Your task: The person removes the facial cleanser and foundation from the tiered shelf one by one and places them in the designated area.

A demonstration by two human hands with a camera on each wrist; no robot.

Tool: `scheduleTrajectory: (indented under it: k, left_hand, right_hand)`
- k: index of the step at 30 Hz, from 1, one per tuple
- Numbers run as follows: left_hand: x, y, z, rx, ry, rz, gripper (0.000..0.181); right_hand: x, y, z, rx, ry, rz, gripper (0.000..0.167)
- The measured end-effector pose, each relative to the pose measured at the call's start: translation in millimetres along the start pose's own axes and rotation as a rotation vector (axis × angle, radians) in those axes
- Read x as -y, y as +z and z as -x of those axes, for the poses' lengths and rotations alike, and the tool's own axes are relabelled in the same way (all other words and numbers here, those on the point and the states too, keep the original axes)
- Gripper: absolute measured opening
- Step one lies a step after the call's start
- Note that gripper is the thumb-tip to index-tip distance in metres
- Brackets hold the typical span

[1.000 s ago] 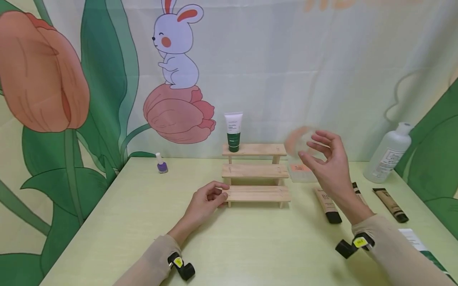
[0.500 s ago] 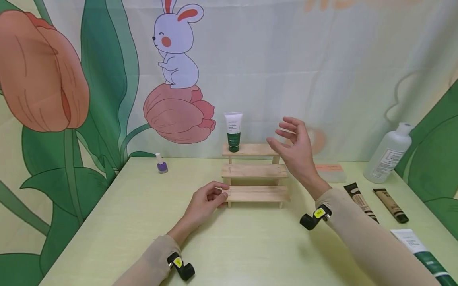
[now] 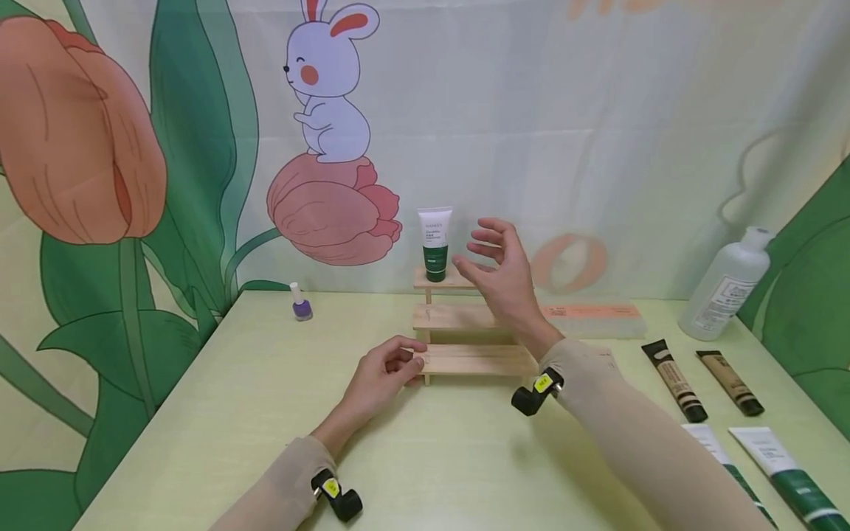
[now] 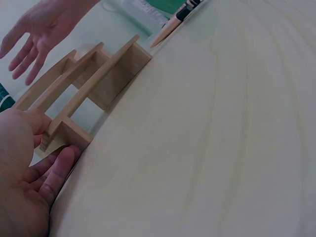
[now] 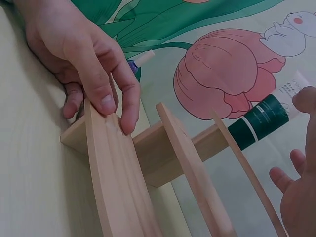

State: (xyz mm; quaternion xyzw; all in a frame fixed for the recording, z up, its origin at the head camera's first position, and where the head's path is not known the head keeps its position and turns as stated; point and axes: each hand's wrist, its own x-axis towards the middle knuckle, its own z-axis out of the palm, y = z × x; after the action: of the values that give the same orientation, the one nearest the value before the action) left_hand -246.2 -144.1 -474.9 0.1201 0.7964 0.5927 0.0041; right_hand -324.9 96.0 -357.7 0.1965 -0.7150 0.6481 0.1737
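A three-step wooden display rack (image 3: 474,361) stands in the middle of the table. My left hand (image 3: 378,372) grips the left end of its lowest step, thumb and fingers around the board in both wrist views. On the top step, at the left, a white and green squeeze tube (image 3: 435,243) stands upright on its cap. My right hand (image 3: 508,280) is just to the right of this tube, fingers spread and gently bent, holding nothing. A gap shows between that hand and the tube in the head view. The right hand and forearm hide the right part of the rack.
Purple nail polish (image 3: 301,304) stands at the left. To the right lie a black-capped brown tube (image 3: 675,380), a gold-brown tube (image 3: 730,382) and a large green-white tube (image 3: 790,472). A white bottle (image 3: 727,284) and a clear orange-topped box (image 3: 594,322) are behind.
My right hand has moved left, from above the right-hand tubes to beside the standing tube. The left hand keeps its grip on the rack, which has not moved.
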Motion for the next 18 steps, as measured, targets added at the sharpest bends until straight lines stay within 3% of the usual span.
scheduleTrajectory:
  k: [9,18]
  left_hand:
    - [1.2,-0.7,2.0,-0.008,0.009,-0.006,0.02]
    - [0.5,0.2,2.5,-0.002,0.026,-0.007,0.021]
  right_hand:
    - [-7,27,-11.5,0.029,0.037,0.028,0.068]
    - [-11,39,-14.7,0.051,0.039,0.031,0.063]
